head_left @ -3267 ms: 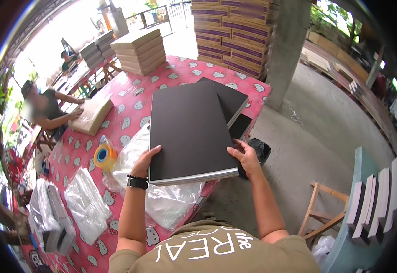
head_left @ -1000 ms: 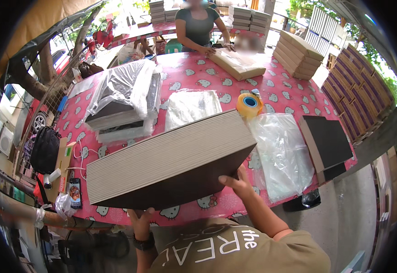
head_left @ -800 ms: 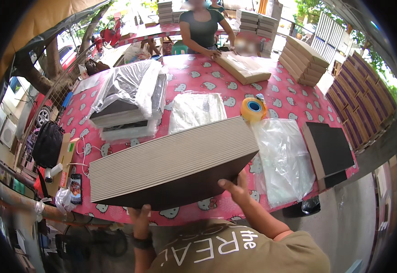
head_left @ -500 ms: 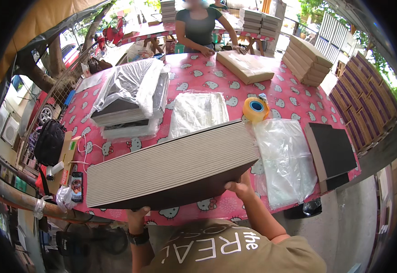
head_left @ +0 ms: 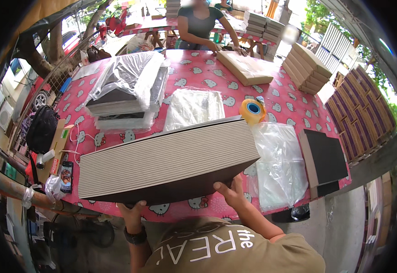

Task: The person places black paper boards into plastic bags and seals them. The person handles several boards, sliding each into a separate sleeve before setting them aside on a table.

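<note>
A thick stack of boards (head_left: 166, 159), with pale layered edges and a dark face at the near side, is tilted in front of me over the table. My left hand (head_left: 132, 214) grips its lower left edge, thumb on the dark face and fingers mostly hidden beneath. Toward the lower right corner, my right hand (head_left: 233, 193) holds the same stack, its thumb on the dark side. Just beyond the stack lie clear plastic bags (head_left: 194, 108). More clear plastic sleeves (head_left: 281, 166) rest right of it, below a roll of tape (head_left: 253, 109).
A pink patterned tablecloth (head_left: 187, 68) covers the table. Plastic-covered dark boards (head_left: 125, 93) stand at left, with a phone (head_left: 66, 176) nearer. Dark boards (head_left: 324, 157) lie right. Across the table a person (head_left: 200, 22) touches a brown package (head_left: 244, 68); wrapped packages (head_left: 305, 68) are piled beside it.
The stack has shifted slightly left in view, still in both hands. More of my left hand shows below it, and my right thumb sits farther left. The view itself has shifted a little.
</note>
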